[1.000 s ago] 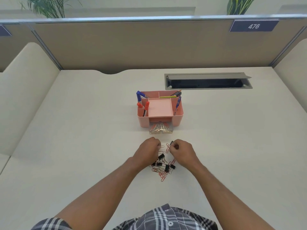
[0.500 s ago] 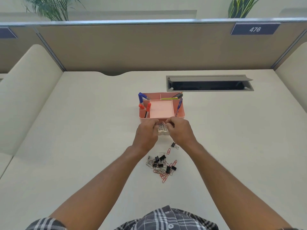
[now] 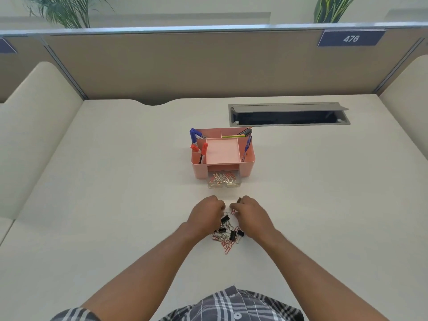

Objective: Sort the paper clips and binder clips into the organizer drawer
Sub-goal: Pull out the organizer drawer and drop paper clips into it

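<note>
A pink desk organizer (image 3: 247, 169) stands mid-desk. Its clear drawer (image 3: 224, 184) is pulled out toward me and holds several silver and red paper clips. A mixed pile of red and silver paper clips and black binder clips (image 3: 228, 236) lies nearer to me. My left hand (image 3: 205, 215) rests on the pile's left side with its fingers curled down, and what they hold is hidden. My right hand (image 3: 251, 214) is at the pile's far right, its fingertips pinched on a red paper clip (image 3: 233, 212). One black binder clip (image 3: 239, 200) lies just beyond that hand.
Blue and red markers (image 3: 196, 144) and pens stand in the organizer's side compartments. A grey cable hatch (image 3: 289, 113) is set into the desk behind it. Beige partition walls (image 3: 185, 66) enclose the desk at the back and on both sides.
Both hands have drawn back from the drawer, where they were half a second ago, to the clip pile. The drawer stays open with clips in it.
</note>
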`<control>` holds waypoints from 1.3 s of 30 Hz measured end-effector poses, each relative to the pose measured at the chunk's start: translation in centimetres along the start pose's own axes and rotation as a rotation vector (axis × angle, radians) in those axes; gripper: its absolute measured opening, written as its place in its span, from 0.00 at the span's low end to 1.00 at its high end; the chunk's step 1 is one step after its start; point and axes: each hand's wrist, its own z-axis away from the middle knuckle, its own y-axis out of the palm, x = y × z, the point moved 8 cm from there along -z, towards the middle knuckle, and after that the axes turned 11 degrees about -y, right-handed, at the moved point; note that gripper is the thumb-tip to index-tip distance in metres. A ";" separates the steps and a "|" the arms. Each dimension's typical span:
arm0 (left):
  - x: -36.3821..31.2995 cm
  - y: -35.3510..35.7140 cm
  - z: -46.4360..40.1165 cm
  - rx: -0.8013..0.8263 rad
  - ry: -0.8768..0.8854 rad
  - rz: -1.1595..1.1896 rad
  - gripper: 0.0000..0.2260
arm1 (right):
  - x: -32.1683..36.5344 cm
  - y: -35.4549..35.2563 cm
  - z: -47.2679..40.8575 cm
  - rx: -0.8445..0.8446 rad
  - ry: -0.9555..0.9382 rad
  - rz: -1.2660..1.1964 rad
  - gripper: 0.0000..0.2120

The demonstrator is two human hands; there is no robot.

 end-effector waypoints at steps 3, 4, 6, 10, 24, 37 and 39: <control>-0.3 -0.1 -0.6 0.017 0.023 -0.062 0.05 | -0.2 0.0 0.3 -0.067 0.029 0.026 0.08; -0.4 -0.1 -0.8 0.027 0.029 -0.076 0.04 | -0.2 0.0 0.4 -0.067 0.034 0.034 0.08; -0.5 0.0 -0.9 0.044 0.036 -0.096 0.03 | -0.3 0.2 0.4 -0.045 0.053 0.033 0.07; -0.6 0.3 -1.0 0.078 0.025 -0.111 0.04 | -0.3 0.3 0.3 -0.012 0.092 0.009 0.06; -0.8 -7.8 0.4 -0.347 0.034 0.403 0.04 | 0.9 -8.8 -1.7 -0.392 0.054 -0.312 0.04; 0.8 -8.6 2.3 -0.472 0.063 0.578 0.06 | 1.5 -7.6 -2.0 -0.273 0.058 -0.332 0.08; 2.2 -5.8 3.3 -0.374 0.015 0.514 0.09 | 1.6 -4.3 -0.9 -0.063 0.088 -0.254 0.12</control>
